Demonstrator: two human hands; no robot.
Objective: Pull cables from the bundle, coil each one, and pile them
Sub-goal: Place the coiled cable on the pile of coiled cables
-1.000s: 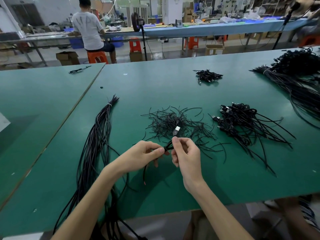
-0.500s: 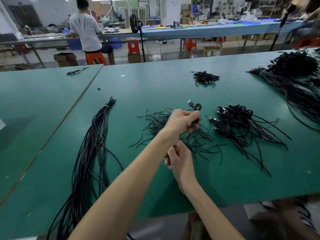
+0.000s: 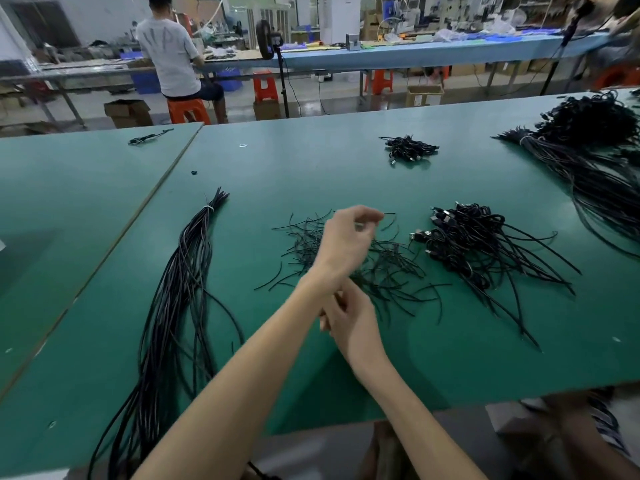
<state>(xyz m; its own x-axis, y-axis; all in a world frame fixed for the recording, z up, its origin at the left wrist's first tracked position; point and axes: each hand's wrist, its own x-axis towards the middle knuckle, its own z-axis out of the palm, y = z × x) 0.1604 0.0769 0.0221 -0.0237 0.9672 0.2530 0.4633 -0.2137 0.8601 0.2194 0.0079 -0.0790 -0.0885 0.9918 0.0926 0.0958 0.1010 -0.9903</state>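
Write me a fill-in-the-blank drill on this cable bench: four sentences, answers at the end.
1. The table top is ___ in colour.
2. The long tied cable bundle lies to the ___ of the scattered short wires.
3. The pile of coiled cables lies to the ___ of those wires.
4. The right hand is partly hidden by the ___ forearm.
Missing words: green; left; right; left.

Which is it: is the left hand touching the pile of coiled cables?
Apart. The head view shows green table between the left hand and the pile of coiled cables.
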